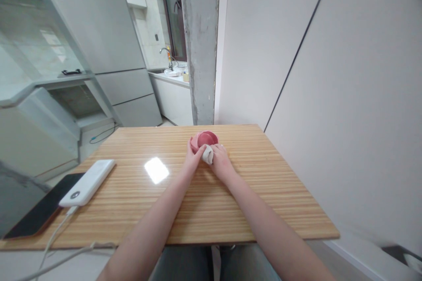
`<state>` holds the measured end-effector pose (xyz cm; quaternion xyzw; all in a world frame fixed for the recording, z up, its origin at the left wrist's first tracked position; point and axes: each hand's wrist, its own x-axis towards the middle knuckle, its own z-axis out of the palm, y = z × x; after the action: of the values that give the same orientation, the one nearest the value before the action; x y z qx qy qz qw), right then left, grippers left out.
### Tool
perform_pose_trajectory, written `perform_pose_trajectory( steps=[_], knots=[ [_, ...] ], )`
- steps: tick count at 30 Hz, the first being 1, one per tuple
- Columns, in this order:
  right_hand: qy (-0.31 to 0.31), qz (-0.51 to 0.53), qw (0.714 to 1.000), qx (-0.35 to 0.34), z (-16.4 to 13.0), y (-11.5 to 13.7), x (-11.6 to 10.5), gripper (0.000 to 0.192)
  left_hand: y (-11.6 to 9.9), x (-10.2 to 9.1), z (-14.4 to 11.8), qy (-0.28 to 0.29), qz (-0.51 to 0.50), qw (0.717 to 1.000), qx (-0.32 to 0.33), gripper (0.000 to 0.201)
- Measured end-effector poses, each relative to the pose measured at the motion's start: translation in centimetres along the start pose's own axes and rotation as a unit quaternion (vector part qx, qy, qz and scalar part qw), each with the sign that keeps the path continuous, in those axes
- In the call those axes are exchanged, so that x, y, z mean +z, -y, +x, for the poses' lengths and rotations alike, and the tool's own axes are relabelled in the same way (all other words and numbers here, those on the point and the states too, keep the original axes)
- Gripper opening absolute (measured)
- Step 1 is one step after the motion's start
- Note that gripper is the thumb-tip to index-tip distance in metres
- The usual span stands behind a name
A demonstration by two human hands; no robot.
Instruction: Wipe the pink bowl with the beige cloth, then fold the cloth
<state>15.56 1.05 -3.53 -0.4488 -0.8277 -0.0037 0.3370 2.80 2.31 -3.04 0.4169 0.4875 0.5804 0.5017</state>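
A small pink bowl (206,138), its darker inside facing me, is tilted on its side near the far edge of the wooden table. My left hand (194,153) grips the bowl's left side, fingers around the outside and thumb toward the front. Against the bowl's near side, my right hand (220,156) is closed on a bunched white cloth (207,155). The left thumb reaches close to the cloth; whether it presses on it I cannot tell. Part of the bowl's lower side is hidden by the cloth and both hands.
On the table (270,193) at the left lie a white power bank (89,182) with a plugged-in cable (54,235) and a dark flat pad (42,206). Beyond the table stand a fridge (121,48), a concrete pillar (201,44) and a sink counter (173,96). A white wall (346,96) borders the right.
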Motion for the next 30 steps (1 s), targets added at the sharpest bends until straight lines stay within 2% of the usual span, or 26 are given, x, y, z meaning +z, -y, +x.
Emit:
perform_pose_trajectory(
  steps=[3,6,10,14,16,20,23,26,30],
  knots=[
    [0.016,0.003,1.0,0.008,0.0,0.2,-0.1,0.015,0.7,0.3,0.1,-0.036,0.014,0.999,-0.002,0.055],
    [0.023,0.008,1.0,-0.004,0.1,0.1,-0.3,0.015,0.1,-1.1,0.9,-0.062,0.057,0.996,0.023,0.048],
    [0.018,0.01,0.999,-0.032,0.1,-0.1,-0.3,0.018,-0.7,-2.3,1.4,-0.019,0.043,0.999,0.009,0.056],
    [0.024,0.008,0.999,-0.023,-0.1,0.3,0.3,0.015,-0.7,-1.1,0.4,-0.016,-0.019,0.999,-0.025,0.081],
    [0.017,0.013,1.0,-0.006,-0.2,0.5,0.4,0.017,-0.8,-0.6,-0.1,-0.006,-0.024,0.999,-0.025,0.081],
    [0.041,0.051,0.997,-0.037,0.0,0.7,0.0,0.016,-1.7,-1.6,0.1,-0.025,0.101,0.994,0.043,0.059],
    [0.065,0.051,0.994,-0.074,0.2,0.4,-0.6,0.014,-2.5,-3.0,0.9,-0.032,0.182,0.98,0.069,0.061],
    [0.064,0.013,0.995,-0.071,0.2,0.4,-0.8,0.013,-3.0,-3.5,1.1,-0.007,0.18,0.983,0.045,0.066],
    [0.045,-0.017,0.997,-0.064,-0.1,0.9,-0.6,0.013,-3.2,-2.3,0.2,-0.006,0.095,0.995,-0.023,0.086]
  ],
)
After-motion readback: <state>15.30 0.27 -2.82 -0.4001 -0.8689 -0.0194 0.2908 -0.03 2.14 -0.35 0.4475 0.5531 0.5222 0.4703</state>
